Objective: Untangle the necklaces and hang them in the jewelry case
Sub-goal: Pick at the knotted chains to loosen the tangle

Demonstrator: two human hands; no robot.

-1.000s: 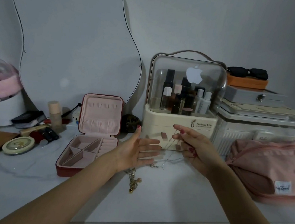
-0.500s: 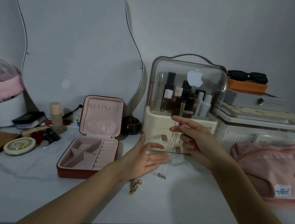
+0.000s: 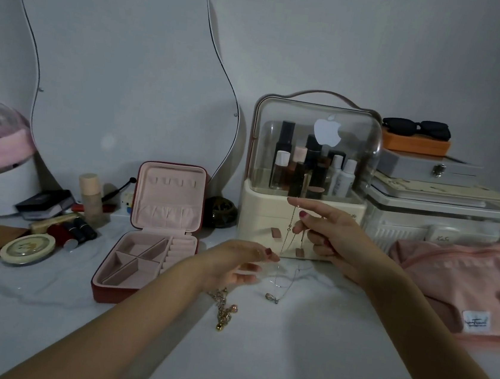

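Head view: right hand (image 3: pixel 335 239) raised in front of the cosmetics organiser (image 3: pixel 301 223), fingers pinched on a fine silver necklace (image 3: pixel 285 249) whose chain hangs down to a small pendant (image 3: pixel 272 298) touching the table (image 3: pixel 302 351). Left hand (image 3: pixel 234 264) palm-up just beside the chain, fingers loosely spread, gripping nothing that I can make out. Gold charm necklace (image 3: pixel 224 311) lies on the table under the left wrist. Jewelry case (image 3: pixel 156 231) open, well to the left, hooks bare.

Risk, as I judge it: strands look doubled; pulling hard could tighten a knot or snap the thin chain
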